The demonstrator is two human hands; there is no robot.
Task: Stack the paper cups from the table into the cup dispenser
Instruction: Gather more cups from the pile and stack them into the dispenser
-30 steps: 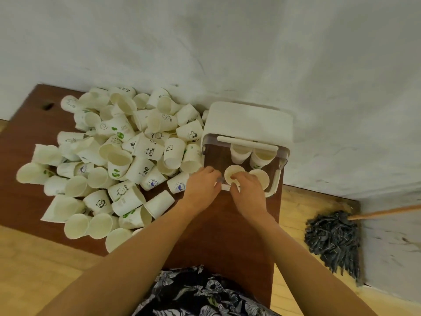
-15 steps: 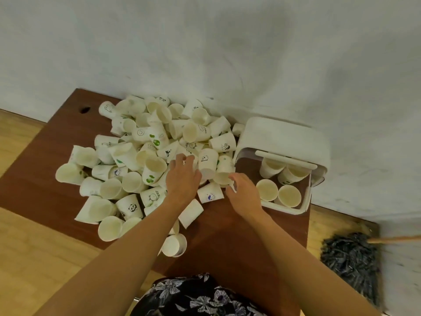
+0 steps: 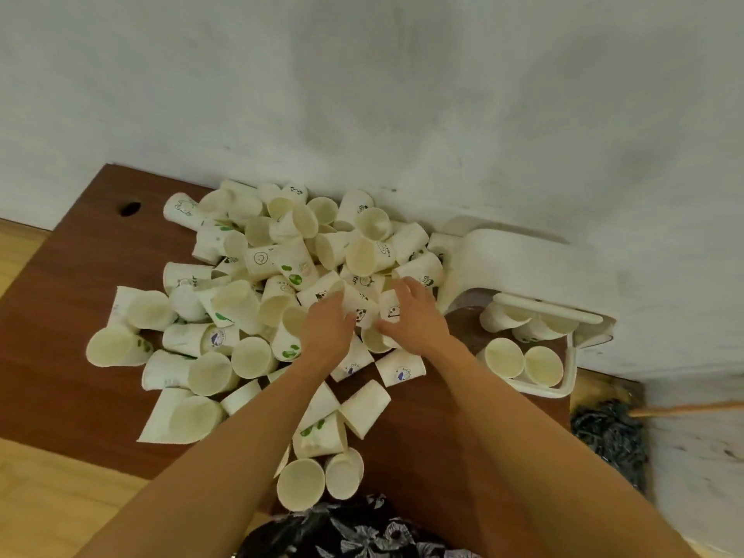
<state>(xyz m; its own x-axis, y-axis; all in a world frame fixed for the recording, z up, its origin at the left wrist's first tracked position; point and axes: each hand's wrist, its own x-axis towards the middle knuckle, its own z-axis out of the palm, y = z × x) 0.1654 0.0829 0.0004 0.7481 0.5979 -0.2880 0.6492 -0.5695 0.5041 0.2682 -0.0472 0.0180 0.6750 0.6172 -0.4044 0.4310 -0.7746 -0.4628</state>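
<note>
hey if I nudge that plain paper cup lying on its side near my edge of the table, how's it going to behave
The plain cup lies on its side on the bare table, so it would probably roll, curving because it tapers. It is thin paper and empty, so likely very light and easily crushed. Neighbouring cups touch it and may shift too.

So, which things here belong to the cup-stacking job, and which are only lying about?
Belongs to the job:
- pile of paper cups
- cup dispenser, cups already inside
- left hand and right hand, both on the pile

Only lying about:
- mop
- table, as support
</note>
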